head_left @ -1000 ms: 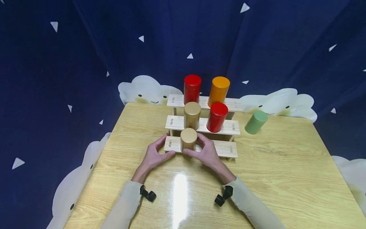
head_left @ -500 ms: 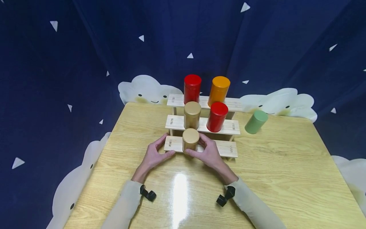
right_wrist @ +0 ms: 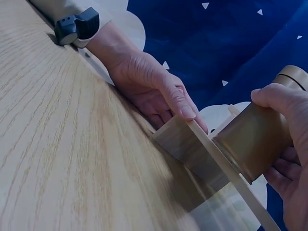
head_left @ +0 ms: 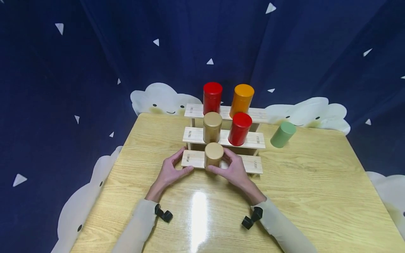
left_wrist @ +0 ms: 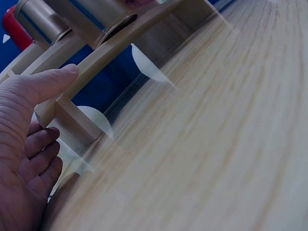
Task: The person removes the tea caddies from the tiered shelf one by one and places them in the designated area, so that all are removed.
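My right hand (head_left: 233,171) grips the front gold can (head_left: 213,155) between thumb and fingers; my left hand (head_left: 171,171) holds the shelf (head_left: 197,159).

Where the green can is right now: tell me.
In the head view, the green can stands on the table, right of the wooden rack, with the red can on the middle shelf to its left.
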`<state>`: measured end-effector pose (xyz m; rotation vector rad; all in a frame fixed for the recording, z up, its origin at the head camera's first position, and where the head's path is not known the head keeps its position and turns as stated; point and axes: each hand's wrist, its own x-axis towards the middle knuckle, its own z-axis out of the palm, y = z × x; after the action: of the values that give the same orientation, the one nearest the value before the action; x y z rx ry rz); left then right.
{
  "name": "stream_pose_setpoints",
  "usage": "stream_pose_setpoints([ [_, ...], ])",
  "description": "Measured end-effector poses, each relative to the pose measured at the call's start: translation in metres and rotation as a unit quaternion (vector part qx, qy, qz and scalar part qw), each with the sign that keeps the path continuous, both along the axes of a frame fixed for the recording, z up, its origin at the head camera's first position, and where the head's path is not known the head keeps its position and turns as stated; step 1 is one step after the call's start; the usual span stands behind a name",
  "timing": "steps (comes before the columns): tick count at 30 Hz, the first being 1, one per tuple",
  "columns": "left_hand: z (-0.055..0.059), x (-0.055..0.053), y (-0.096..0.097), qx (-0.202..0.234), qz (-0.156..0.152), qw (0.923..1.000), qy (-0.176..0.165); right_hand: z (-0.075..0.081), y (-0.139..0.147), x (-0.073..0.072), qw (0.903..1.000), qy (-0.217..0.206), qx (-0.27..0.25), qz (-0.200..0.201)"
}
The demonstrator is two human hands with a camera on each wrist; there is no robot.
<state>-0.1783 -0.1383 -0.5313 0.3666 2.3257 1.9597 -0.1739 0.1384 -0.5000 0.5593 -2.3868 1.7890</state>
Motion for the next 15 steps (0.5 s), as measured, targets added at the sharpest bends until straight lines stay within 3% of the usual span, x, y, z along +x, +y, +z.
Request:
stream_pose_setpoints([
  [1,0.004,0.002,0.001,0.001,0.0,1.0,-0.004,0.001,0.001,0.001,1.0,0.0,-0.002,-0.001],
  [15,0.007,0.002,0.002,-0.002,0.007,0.9999,-0.013,0.006,0.012,0.011,0.9996,0.026,0.001,-0.011],
])
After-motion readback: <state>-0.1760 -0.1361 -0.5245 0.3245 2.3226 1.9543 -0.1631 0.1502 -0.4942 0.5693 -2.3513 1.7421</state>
